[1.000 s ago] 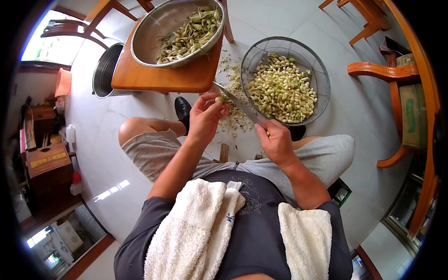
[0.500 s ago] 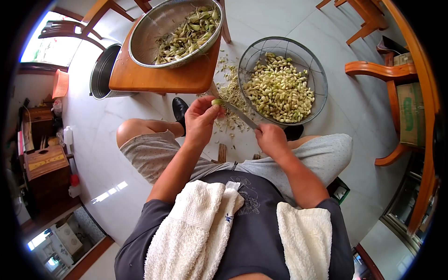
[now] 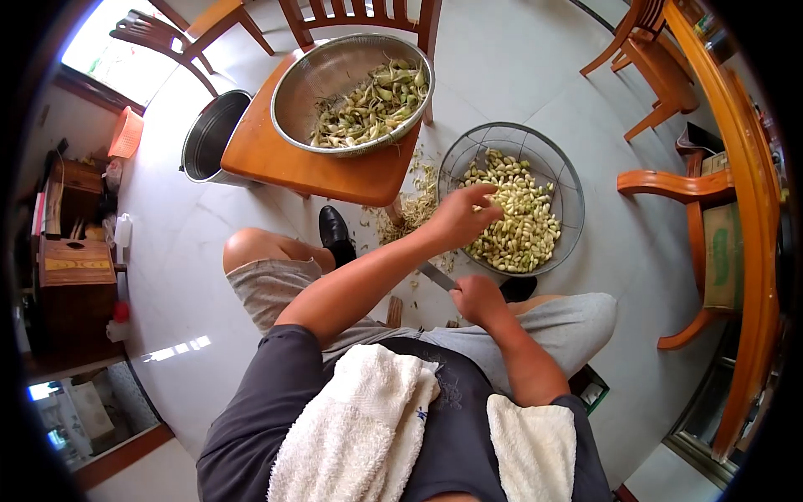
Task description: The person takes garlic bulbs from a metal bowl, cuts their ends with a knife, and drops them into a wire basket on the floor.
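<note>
From my end, the left hand (image 3: 462,217) hangs over the basket (image 3: 542,153), its arm stretched across to the right, back of the hand up, fingers part-spread; I can't tell whether they pinch anything. I'd judge this step a drop-off onto the pale bulbs (image 3: 531,224) heaped in that basket; the move calls for loose fingers kept clear of the rim. The right hand (image 3: 479,299) is clenched round 1 knife (image 3: 437,275), its blade slanting up-left under the left arm. Farther out, peelings (image 3: 418,205) litter the floor (image 3: 502,92), and 1 colander (image 3: 311,88) of stalky bulbs (image 3: 378,107) sits on the chair (image 3: 284,167).
</note>
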The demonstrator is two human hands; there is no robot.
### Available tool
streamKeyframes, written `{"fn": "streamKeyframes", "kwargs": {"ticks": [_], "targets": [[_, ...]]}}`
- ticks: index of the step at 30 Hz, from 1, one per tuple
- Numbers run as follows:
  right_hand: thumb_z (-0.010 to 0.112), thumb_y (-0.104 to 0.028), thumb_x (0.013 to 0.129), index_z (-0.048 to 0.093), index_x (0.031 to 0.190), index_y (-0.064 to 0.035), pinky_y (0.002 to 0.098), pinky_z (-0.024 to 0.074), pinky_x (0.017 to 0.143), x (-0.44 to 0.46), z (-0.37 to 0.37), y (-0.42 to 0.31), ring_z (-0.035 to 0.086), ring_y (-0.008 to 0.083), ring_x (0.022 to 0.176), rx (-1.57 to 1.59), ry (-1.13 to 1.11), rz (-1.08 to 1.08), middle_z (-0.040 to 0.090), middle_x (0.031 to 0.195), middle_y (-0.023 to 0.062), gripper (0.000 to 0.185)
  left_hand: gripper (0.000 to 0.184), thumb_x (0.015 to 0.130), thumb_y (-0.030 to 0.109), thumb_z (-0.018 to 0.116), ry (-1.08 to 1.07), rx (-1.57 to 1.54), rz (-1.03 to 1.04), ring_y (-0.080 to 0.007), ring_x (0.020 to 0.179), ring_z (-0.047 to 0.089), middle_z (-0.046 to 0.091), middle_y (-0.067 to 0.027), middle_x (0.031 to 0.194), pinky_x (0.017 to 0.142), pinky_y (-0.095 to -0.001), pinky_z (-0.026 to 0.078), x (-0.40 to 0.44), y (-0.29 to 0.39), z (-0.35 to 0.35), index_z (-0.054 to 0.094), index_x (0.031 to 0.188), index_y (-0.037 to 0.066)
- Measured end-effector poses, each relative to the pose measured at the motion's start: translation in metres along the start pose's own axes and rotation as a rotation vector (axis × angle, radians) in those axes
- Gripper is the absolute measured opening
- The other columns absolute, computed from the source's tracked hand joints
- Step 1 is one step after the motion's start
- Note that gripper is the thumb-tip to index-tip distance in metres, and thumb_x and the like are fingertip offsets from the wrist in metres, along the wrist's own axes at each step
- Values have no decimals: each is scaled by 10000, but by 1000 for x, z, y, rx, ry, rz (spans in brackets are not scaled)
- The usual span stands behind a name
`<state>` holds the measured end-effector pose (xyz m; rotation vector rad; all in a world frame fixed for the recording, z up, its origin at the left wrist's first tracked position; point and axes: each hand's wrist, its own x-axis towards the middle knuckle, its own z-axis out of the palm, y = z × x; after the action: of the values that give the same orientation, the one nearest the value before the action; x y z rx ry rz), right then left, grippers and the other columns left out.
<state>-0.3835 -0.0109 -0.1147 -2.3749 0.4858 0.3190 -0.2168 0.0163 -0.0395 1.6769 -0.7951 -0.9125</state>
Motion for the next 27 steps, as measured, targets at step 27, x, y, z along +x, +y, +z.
{"fn": "streamKeyframes", "kwargs": {"ticks": [27], "targets": [[606, -248, 776, 665, 787, -46, 456, 476, 673, 2, -9, -11, 602, 387, 744, 47, -51, -38, 628, 761, 196, 211, 179, 721, 80, 610, 241, 1333, 217, -329, 920, 618, 601, -160, 995, 794, -410, 502, 94, 31, -189, 659, 889, 41]]}}
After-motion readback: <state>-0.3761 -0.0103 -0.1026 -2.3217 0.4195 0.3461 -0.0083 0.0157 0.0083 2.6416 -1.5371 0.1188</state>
